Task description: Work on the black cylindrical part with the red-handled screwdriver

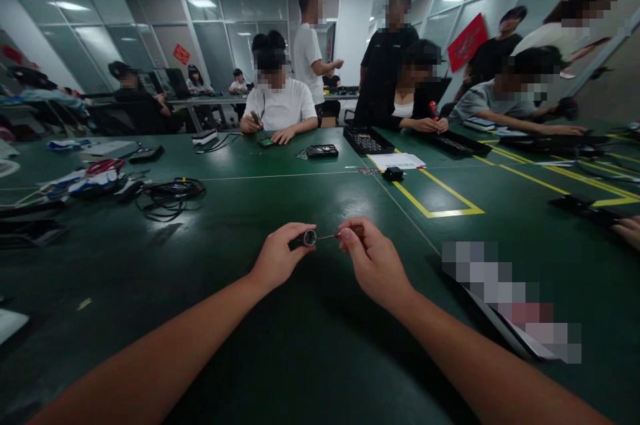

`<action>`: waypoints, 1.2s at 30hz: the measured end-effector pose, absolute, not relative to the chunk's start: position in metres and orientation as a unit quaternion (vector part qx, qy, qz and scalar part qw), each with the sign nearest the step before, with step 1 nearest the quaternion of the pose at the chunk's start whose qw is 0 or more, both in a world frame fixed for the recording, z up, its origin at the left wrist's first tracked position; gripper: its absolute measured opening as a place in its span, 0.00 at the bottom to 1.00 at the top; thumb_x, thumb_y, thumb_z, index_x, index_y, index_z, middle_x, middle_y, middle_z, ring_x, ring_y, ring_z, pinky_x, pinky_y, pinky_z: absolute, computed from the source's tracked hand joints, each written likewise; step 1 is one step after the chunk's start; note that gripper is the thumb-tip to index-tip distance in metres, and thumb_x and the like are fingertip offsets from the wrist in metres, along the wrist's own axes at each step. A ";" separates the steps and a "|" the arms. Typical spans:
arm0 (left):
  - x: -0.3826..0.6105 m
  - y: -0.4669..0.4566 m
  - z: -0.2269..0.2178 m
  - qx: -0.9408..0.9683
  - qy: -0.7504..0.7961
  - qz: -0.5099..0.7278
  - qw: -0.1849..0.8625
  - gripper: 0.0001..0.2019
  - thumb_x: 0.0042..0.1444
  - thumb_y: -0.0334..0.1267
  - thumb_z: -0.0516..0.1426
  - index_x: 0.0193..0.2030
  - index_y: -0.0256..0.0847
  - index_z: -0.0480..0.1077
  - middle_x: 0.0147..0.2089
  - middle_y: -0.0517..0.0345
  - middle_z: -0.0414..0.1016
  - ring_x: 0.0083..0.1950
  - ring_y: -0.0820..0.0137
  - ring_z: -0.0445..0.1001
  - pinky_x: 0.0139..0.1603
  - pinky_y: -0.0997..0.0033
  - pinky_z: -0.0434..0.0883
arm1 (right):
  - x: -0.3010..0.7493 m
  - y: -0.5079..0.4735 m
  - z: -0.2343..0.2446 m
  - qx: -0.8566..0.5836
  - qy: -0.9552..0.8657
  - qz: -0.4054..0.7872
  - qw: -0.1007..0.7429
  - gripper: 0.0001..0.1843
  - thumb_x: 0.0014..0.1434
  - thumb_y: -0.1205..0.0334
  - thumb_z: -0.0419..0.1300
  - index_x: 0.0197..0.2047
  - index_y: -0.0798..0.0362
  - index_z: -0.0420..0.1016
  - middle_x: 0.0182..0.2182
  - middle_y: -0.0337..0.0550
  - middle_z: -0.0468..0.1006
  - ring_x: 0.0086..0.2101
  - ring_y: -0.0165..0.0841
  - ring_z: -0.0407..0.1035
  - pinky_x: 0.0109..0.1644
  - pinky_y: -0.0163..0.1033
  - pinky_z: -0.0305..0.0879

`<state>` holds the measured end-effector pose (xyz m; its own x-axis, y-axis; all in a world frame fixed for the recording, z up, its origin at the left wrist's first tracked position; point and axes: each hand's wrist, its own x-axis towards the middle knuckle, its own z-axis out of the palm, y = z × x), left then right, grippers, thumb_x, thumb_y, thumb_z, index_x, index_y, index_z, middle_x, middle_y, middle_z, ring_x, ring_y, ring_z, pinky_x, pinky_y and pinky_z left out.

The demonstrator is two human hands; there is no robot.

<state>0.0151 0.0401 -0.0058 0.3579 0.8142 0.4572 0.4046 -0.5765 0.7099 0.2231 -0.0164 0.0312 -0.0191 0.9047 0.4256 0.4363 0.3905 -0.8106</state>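
**Head view.** Landmark: the yellow taped rectangle [453, 213] on the dark green matted table [300, 358].

**Hands.** Near and to the left of the rectangle, the left hand [277, 258] is closed lightly round a small dark cylinder with a bright metal rim [306, 238]. The cylinder is pinched between thumb and fingertips just above the mat, with its rim turned toward the other hand. The right hand [373, 261] grasps a slim red-handled screwdriver [350, 233] by the handle, and the thin shaft is levelled at the rim.

**Stage, as judged.** Tool and part are aligned, and the tip appears to meet the cylinder's end, so the work at the rim is under way rather than finished. Whether a screw sits under the tip is too small to tell. No loose screw or removed part shows on the mat beside the hands.

**Count.**
- At the hands: one cylinder, one screwdriver and two working hands.
- Beyond the rectangle: one white paper sheet [403, 160], one small black box [393, 173] at its far left corner, and two shallow black trays [367, 141].
- Well to its left: one tangle of black cable [167, 197].
- To its right, at the frame edge: one hand of another person [627, 231], resting on the mat.
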 end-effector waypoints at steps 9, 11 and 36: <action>0.015 0.040 -0.007 0.792 0.404 0.403 0.215 0.20 0.57 0.30 0.66 0.56 0.46 0.77 0.54 0.53 0.80 0.57 0.60 0.76 0.61 0.52 0.71 | 0.223 -0.013 0.027 -0.490 -0.644 0.279 0.517 0.12 0.72 0.53 0.52 0.43 0.49 0.71 0.29 0.38 0.75 0.32 0.35 0.71 0.37 0.39 0.65; 0.015 0.040 -0.007 0.794 0.404 0.401 0.213 0.20 0.57 0.30 0.67 0.56 0.46 0.77 0.54 0.53 0.80 0.57 0.60 0.76 0.62 0.52 0.71 | 0.223 -0.013 0.027 -0.488 -0.638 0.284 0.523 0.12 0.72 0.52 0.52 0.43 0.49 0.71 0.29 0.38 0.75 0.31 0.34 0.71 0.37 0.39 0.65; 0.015 0.041 -0.010 0.798 0.403 0.400 0.201 0.20 0.57 0.31 0.67 0.56 0.47 0.77 0.54 0.54 0.80 0.56 0.61 0.76 0.60 0.52 0.71 | 0.225 -0.018 0.036 -0.521 -0.642 0.210 0.522 0.13 0.71 0.53 0.52 0.40 0.50 0.71 0.27 0.37 0.74 0.29 0.33 0.70 0.34 0.38 0.63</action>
<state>0.0149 0.0407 -0.0098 0.3557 0.8042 0.4762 0.4833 -0.5944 0.6428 0.2249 -0.0185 0.0360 0.0888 0.8879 0.4515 0.4498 0.3687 -0.8135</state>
